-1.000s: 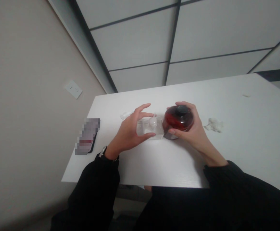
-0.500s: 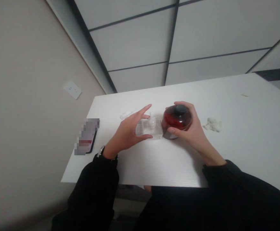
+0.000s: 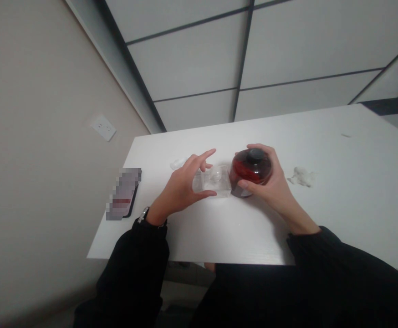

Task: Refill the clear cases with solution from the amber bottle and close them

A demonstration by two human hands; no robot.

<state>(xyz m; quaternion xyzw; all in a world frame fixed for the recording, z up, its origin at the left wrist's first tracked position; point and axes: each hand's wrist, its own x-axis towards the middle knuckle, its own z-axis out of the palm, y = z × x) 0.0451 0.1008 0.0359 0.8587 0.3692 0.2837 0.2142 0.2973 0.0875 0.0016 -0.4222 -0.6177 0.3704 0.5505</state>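
Observation:
A clear, squarish container rests on the table, with a rounded, see-through form in it that I cannot make out well. My left hand is curved around its left part, thumb along the near side, other fingers at the far side, and the index finger stretched out. Directly to the right stands a dark red, rounded bottle with a black cap. My right hand wraps it from the right, thumb in front and fingers behind. The bottle is upright, close against the container.
The white table has a phone at its left edge. A small clear item lies behind my left hand. Right of the bottle is a crumpled whitish lump, with a small scrap farther back. A wall socket is at left.
A thin upright stem above the rounded form in the container no longer shows. Less of the clear item behind my left hand is visible. Both hands and the bottle have hardly moved.

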